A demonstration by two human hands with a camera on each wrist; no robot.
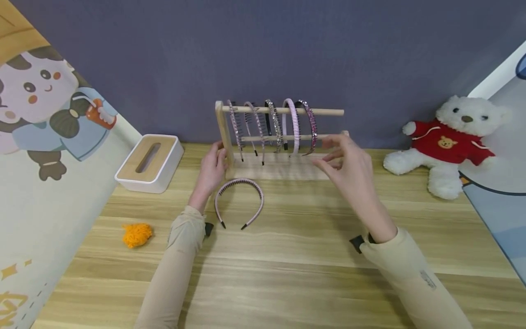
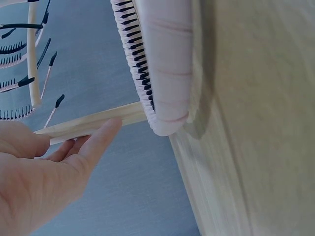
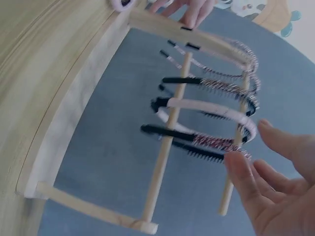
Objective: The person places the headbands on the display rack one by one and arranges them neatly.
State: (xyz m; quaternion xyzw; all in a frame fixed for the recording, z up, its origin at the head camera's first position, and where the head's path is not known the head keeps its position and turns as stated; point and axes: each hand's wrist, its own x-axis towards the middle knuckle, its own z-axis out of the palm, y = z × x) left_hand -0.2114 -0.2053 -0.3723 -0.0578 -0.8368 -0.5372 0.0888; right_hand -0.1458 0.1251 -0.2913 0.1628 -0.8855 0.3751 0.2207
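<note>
A wooden headband rack (image 1: 223, 132) stands at the back of the table, with several headbands hung over its upper bar. My left hand (image 1: 212, 165) grips the rack's left upright, thumb on one side and fingers on the other. At the right end of the row hangs a dark pink glitter headband (image 1: 313, 128). Beside it my right hand (image 1: 349, 160) is held up, thumb and fingers spread around nothing; whether a fingertip touches that headband I cannot tell. Further left come a pale pink headband (image 1: 295, 123) and a silver one (image 1: 277, 128). Another pink headband (image 2: 170, 64) lies before the rack.
To the left are a white tissue box (image 1: 172, 160) with a wooden lid and an orange yarn ball (image 1: 137, 235). A white teddy bear (image 1: 445, 141) in a red top sits at the right. A dark wall panel (image 1: 263, 50) rises behind the rack.
</note>
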